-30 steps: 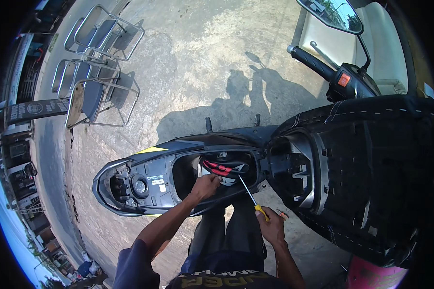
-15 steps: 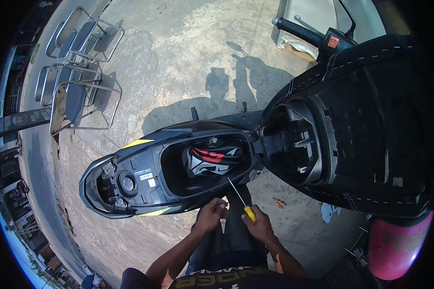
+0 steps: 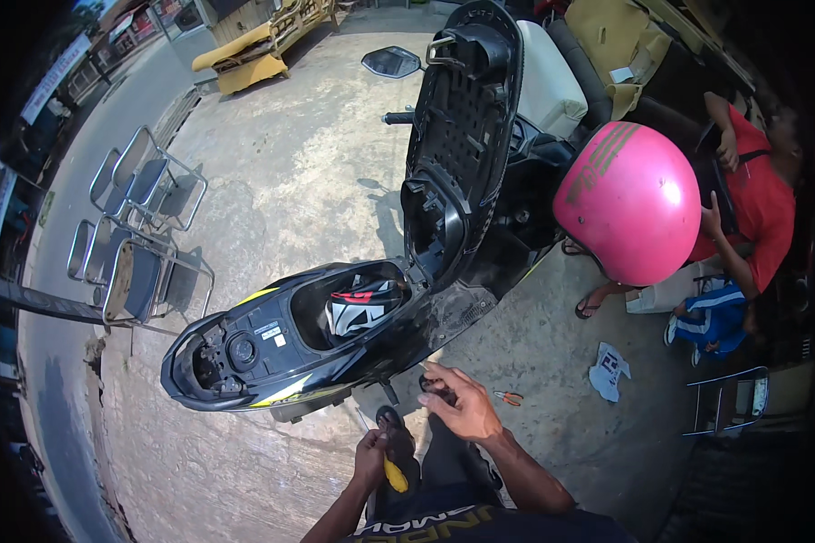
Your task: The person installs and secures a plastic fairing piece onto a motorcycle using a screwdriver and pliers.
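My left hand (image 3: 369,460) is closed around a screwdriver with a yellow handle (image 3: 395,473); its thin shaft points up and away from me. To its right, my right hand (image 3: 466,404) is raised with thumb and fingers apart, and no held thing shows in it. Both are on the near side of a black scooter (image 3: 335,362) with yellow stripes. Its seat (image 3: 457,136) is tipped up, baring the storage well (image 3: 312,317). A folded black, white and red cloth-like item (image 3: 360,309) lies inside that well.
Orange-handled pliers (image 3: 509,397) and a crumpled white cloth or bag (image 3: 609,371) lie on the concrete. A pink helmet (image 3: 629,204) is at the scooter's front. Beyond it is a person in red (image 3: 761,199). Folding chairs (image 3: 136,258) stand left.
The screwdriver has passed from my right hand to my left. My right hand has risen and spread its fingers. My view has shifted, bringing the helmet and another person into sight.
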Demonstrator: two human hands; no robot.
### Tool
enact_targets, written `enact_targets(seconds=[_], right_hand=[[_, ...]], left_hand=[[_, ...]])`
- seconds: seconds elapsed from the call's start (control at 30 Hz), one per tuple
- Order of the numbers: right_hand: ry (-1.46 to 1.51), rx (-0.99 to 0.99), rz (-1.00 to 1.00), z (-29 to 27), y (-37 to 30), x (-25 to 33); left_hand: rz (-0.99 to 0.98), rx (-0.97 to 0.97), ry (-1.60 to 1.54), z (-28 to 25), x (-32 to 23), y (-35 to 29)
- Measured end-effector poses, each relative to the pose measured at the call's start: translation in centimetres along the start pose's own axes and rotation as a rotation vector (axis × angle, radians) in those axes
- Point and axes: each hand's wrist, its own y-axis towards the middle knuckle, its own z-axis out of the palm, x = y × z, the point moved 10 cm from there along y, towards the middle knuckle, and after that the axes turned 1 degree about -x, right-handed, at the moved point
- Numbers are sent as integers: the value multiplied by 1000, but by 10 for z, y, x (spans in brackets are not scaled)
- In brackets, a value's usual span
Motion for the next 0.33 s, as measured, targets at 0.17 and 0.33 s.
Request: enact_targets(seconds=[0.17, 0.33], right_hand=[[-64, -851, -525, -209, 150, 155], [140, -382, -353, -184, 278, 142]], left_hand=[[175, -409, 733, -135, 30, -47], [-196, -519, 572, -237, 195, -110]])
